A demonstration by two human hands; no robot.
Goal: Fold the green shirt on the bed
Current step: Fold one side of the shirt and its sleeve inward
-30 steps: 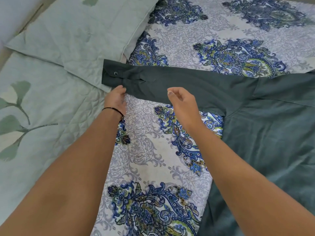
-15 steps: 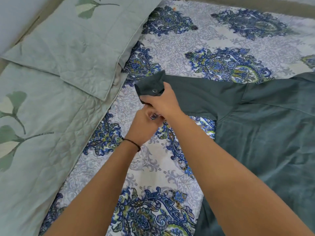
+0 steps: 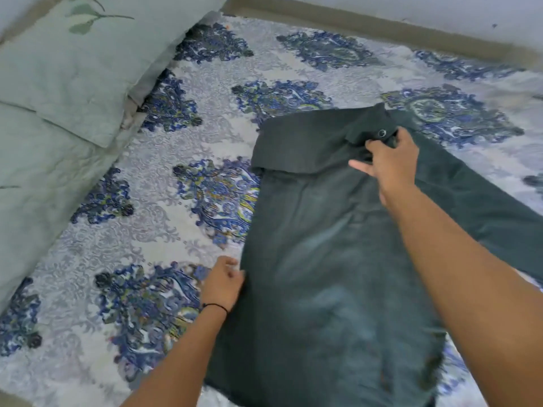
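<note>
The right hand [image 3: 388, 163], at the upper right of the frame, has its fingers curled round the buttoned cuff [image 3: 371, 127] of the dark green long-sleeved woven shirt [image 3: 323, 274], with one finger pointing out to the left. It holds the cuff over the top of the shirt's body, so the sleeve [image 3: 296, 148] lies doubled across the shoulders in a flat band rather than stretched out over the bed. Gripping at the cuff gives control of the sleeve's whole free end. I judge this to be the sleeve-folding step, with the cuff not yet laid down and released.

The left hand [image 3: 224, 282], with a thin black band [image 3: 216, 306] at its wrist, sits at the lower middle of the frame against the shirt's left side edge. Its fingers are bent and touch the cloth, but I cannot tell whether they pinch the edge or merely press it. Placed there, it likely pins the body so that the pull on the sleeve does not drag it.

The shirt lies spread across the centre and right of the frame on the bed's white sheet with blue paisley medallions [image 3: 141, 239]. Its other sleeve [image 3: 484, 201] runs out unfolded toward the right edge, so much of the folding is left. A pale green quilted pillow [image 3: 73, 69] lies at the upper left, well apart from the shirt.
</note>
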